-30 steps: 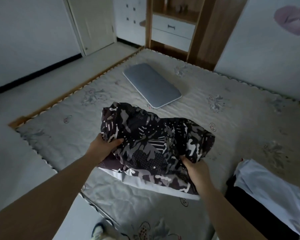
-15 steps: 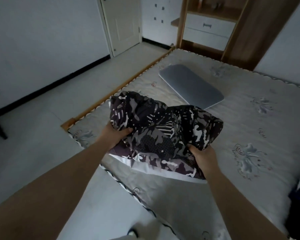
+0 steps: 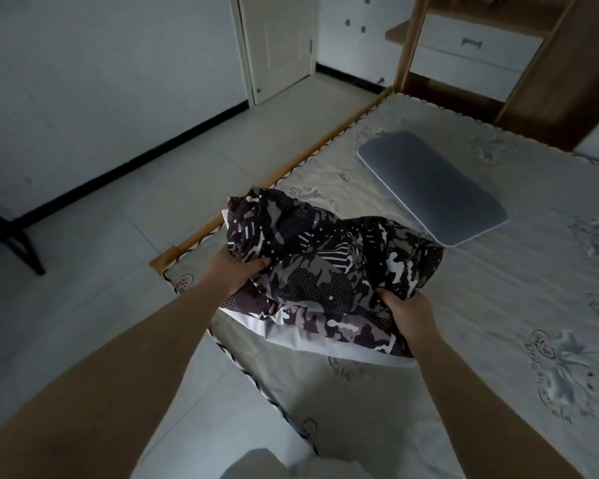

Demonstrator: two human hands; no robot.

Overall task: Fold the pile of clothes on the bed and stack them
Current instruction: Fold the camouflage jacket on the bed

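Bed [image 3: 464, 340] — grey pad [image 3: 433, 186]; garment [image 3: 325, 271]

So both hands are on the bundle of clothes [image 3: 329, 271], which sits over the near-left corner of the bed [image 3: 498, 340]. Left hand [image 3: 234, 269] grips the bundle's left side, right hand [image 3: 407, 314] grips its near-right edge. A folded piece [image 3: 325, 335] lies under the bundle, sticking out along its near side. Behind and to the right of the bundle there's a flat cushion [image 3: 429, 184] lying on the bed, just apart from the clothes. Floor [image 3: 118, 271] runs along the bed's left side, with a door [image 3: 277, 43] at the far end. A shelf unit with drawers [image 3: 474, 53] stands behind the bed's far edge.
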